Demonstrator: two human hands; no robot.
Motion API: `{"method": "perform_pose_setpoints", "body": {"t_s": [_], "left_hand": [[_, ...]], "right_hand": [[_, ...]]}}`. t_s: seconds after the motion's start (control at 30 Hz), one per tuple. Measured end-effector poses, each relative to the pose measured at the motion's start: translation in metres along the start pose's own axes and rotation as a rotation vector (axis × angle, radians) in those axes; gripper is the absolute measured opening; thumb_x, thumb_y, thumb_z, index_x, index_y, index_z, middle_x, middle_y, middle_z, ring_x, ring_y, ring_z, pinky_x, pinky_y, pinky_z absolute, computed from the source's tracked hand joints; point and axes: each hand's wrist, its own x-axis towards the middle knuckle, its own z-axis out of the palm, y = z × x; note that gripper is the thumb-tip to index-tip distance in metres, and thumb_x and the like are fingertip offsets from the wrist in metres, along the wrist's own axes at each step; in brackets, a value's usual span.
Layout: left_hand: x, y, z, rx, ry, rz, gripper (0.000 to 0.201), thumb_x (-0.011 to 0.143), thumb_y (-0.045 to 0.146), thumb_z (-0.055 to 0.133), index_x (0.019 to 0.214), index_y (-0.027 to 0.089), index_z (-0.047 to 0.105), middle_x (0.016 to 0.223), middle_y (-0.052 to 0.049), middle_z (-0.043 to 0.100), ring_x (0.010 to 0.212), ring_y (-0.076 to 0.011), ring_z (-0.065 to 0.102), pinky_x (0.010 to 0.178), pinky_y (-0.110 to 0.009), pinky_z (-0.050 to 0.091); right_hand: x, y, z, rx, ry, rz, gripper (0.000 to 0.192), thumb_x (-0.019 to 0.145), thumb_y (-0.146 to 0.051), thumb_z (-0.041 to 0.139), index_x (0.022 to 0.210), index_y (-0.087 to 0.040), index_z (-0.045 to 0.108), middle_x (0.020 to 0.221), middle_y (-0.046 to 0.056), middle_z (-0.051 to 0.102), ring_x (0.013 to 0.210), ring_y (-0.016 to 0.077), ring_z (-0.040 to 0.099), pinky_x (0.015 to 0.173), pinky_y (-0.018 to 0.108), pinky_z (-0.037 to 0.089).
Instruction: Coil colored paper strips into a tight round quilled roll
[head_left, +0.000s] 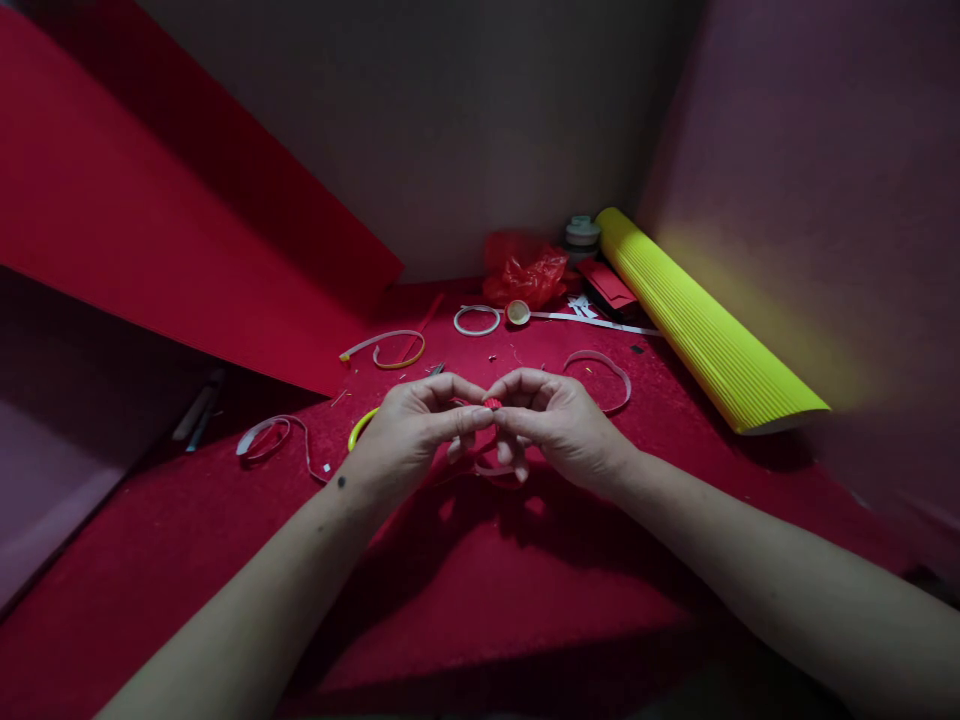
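Both hands pinch one small red coil above the middle of the red mat.

The left hand [411,428] and right hand [559,425] meet fingertip to fingertip, each grasping the tiny red coil [491,404], whose loose strip tail [491,468] trails below the fingers; by my judgement the rolling is well along but the tail is not yet wound in. Counted on the red mat [465,600]: about five loose strip curls (small ones may hide in the gloom), one white ring [476,320] and one crumpled red bag [525,275] near the far edge, one yellow corrugated roll [697,320] along the right edge.
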Motion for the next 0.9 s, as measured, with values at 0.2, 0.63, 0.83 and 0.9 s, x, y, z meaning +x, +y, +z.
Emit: {"method": "perform_pose_setpoints", "body": {"t_s": [0.2,0.63,0.83,0.9], "left_hand": [[-0.002,0.004,0.01,0.065,0.148,0.116,0.015,0.065,0.024,0.077,0.069,0.012,0.069,0.086,-0.003,0.063,0.053,-0.0047,0.048,0.048,-0.02,0.036],[0.001,-0.006,0.008,-0.079,0.0,-0.056,0.019,0.069,0.026,0.073,0.078,0.013,0.062,0.054,0.0,0.062,0.044,-0.0104,0.055,0.045,-0.022,0.046],[0.003,-0.005,0.004,-0.219,-0.162,-0.184,0.019,0.07,0.022,0.072,0.072,0.013,0.056,0.053,-0.003,0.066,0.036,-0.0109,0.056,0.038,-0.019,0.044],[0.004,-0.006,0.004,-0.258,-0.216,-0.223,0.018,0.07,0.02,0.072,0.071,0.013,0.055,0.054,-0.004,0.067,0.035,-0.0116,0.056,0.038,-0.02,0.045]], "right_hand": [[-0.002,-0.003,0.001,-0.152,0.154,-0.018,0.017,0.073,-0.026,0.071,0.083,-0.015,0.063,0.058,-0.006,0.054,0.037,0.0013,0.041,0.034,0.014,0.032],[0.002,0.001,0.0,-0.099,0.198,-0.038,0.016,0.07,-0.022,0.07,0.08,-0.016,0.059,0.067,-0.003,0.059,0.039,0.004,0.048,0.035,0.017,0.036],[0.002,0.0,-0.001,-0.032,0.19,-0.037,0.018,0.068,-0.017,0.068,0.081,-0.017,0.055,0.063,-0.006,0.056,0.036,0.0023,0.043,0.033,0.016,0.033],[0.002,-0.001,-0.001,-0.014,0.186,-0.027,0.019,0.067,-0.015,0.067,0.082,-0.017,0.054,0.06,-0.007,0.055,0.035,0.002,0.04,0.032,0.016,0.031]]}}
